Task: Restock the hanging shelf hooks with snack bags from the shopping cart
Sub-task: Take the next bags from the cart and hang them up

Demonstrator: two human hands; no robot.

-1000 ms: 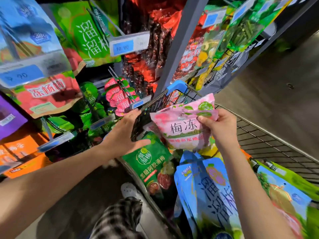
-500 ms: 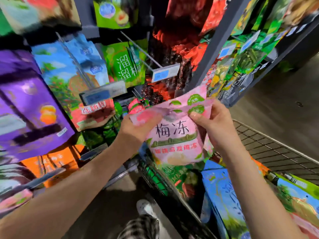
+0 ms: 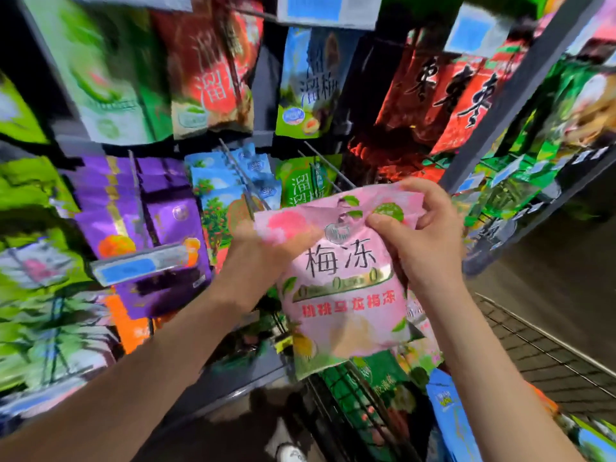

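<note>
A pink snack bag with green leaves and black characters is held upright in front of the shelf. My left hand grips its upper left corner, mostly hidden behind the bag. At the top right, my right hand pinches the bag's edge with thumb in front. Bare metal hooks stick out of the shelf just above and left of the bag. The wire shopping cart sits below right, with green and blue snack bags inside.
Hanging bags fill the shelf: purple ones at left, blue ones in the middle, red ones at upper right. A blue price tag juts out at left. A dark upright post splits the shelving. The view is blurred.
My left hand left the cart handle and took the bag's upper left corner. Both hands raised the pink bag from over the cart toward the shelf hooks as my view tilted up.
</note>
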